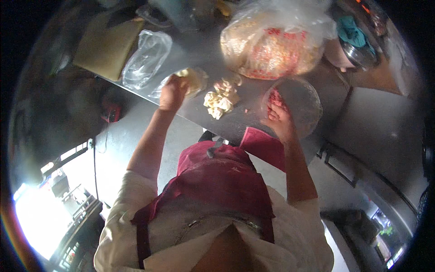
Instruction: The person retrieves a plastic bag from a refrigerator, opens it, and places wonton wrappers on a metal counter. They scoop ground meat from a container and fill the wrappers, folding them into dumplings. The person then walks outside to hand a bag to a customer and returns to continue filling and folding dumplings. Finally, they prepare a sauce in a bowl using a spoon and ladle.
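Note:
My left hand (175, 91) is over a clear plastic bag or wrap with a pale, round, flat item (193, 81) on it; its fingers touch the pale item, and their grip is hidden. Between my hands, a small heap of pale, crumpled dough-like pieces (221, 100) lies on the dark worktop (234, 124). On the right, my right hand (280, 119) reaches into a round, clear shallow bowl (311, 105), its fingers against red, minced-looking food (276, 97). A tiny reddish bit (246, 111) lies on the worktop left of the bowl.
Behind the bowl stands a large clear plastic bag (275, 51) with pale and red contents. An empty-looking clear bag (146, 59) and a yellowish board (107, 46) lie at the back left. A teal cloth (351, 32) rests on a metal vessel. A red cloth (263, 146) hangs at the front edge.

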`<state>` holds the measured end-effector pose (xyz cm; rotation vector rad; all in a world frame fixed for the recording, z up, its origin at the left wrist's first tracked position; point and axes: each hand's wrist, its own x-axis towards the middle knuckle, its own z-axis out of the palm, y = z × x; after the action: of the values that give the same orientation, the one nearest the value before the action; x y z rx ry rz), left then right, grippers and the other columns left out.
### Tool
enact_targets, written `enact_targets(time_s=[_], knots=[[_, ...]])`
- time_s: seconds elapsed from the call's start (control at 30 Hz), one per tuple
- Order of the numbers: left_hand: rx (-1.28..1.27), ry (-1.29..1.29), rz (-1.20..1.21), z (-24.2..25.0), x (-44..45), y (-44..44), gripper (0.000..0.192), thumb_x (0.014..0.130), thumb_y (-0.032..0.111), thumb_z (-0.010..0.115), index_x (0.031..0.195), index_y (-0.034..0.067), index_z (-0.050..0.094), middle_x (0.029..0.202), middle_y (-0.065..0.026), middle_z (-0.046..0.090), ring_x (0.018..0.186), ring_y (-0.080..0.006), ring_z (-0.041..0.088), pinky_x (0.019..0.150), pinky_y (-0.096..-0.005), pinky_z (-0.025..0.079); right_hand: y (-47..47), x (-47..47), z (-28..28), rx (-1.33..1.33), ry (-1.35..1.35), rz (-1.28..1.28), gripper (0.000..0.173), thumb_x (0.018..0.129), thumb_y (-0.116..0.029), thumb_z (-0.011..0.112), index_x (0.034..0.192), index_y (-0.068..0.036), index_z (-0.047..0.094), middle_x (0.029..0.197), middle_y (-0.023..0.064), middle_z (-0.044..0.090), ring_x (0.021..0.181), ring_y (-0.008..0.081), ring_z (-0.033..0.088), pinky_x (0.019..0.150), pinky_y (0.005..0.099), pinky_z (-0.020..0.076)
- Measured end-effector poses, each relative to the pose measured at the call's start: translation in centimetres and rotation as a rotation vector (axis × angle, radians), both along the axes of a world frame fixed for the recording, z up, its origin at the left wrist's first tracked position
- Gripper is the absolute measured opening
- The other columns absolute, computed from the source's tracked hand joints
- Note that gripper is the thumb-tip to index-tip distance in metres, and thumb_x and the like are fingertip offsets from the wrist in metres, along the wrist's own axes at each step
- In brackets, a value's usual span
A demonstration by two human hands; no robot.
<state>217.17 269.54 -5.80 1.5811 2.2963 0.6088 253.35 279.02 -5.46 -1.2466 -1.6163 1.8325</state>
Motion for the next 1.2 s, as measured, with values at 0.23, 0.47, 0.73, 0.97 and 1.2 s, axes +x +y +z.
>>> enact_targets(time_s=[0.23,0.47,0.73,0.97,1.2], knots=[[0.041,0.163,-0.159,-1.9,0.0,0.4,0.014,0.072,0.010,0.066,0.085,0.008,0.064,0.085,-0.0129,0.058,0.078,-0.0328,0.059,0.069,-0.0385,0.049,-0.8,-0.2,1.6,0.186,-0.360,-0.029,0.048,0.070,0.000,0.070,0.116,0.002,0.057,0.106,0.0102,0.063,0.090,0.0188,0.062,0.077,0.0302,0.0503],[0.416,-1.215,0.312,-1.0,-1.6,-0.6,0.013,0.084,0.007,0.056,0.093,0.001,0.063,0.100,-0.0082,0.065,0.093,-0.0231,0.061,0.082,-0.0353,0.048,-1.3,-2.8,7.3,-0.374,0.474,-0.378,0.043,0.074,0.002,0.055,0.116,0.008,0.052,0.106,0.0153,0.060,0.098,0.0237,0.059,0.091,0.0344,0.0455],[0.295,-2.396,0.234,7.6,5.2,-1.1,0.061,0.089,0.050,0.047,0.127,0.002,0.046,0.125,-0.0157,0.053,0.113,-0.0302,0.054,0.095,-0.0451,0.044,-3.2,-10.6,11.8,0.056,0.563,0.200,0.056,0.072,0.009,0.042,0.128,0.006,0.045,0.122,0.0174,0.055,0.115,0.0260,0.053,0.103,0.0370,0.0373],[-0.101,-2.559,0.575,5.7,9.0,-2.0,0.063,0.093,0.049,0.036,0.125,-0.004,0.046,0.117,-0.0185,0.057,0.108,-0.0309,0.055,0.100,-0.0430,0.038,-7.1,-12.0,8.8,0.995,-0.404,0.744,0.045,0.076,-0.005,0.053,0.121,-0.001,0.053,0.132,0.0155,0.045,0.131,0.0313,0.033,0.105,0.0537,0.0236],[-0.020,-2.451,0.360,1.2,6.9,-2.2,0.030,0.093,0.029,0.047,0.074,0.007,0.055,0.067,-0.0053,0.055,0.053,-0.0156,0.046,0.048,-0.0266,0.035,-2.9,-0.7,6.1,0.456,-0.224,0.039,0.039,0.076,-0.013,0.068,0.111,0.001,0.057,0.124,0.0182,0.053,0.117,0.0298,0.051,0.099,0.0389,0.0398]])
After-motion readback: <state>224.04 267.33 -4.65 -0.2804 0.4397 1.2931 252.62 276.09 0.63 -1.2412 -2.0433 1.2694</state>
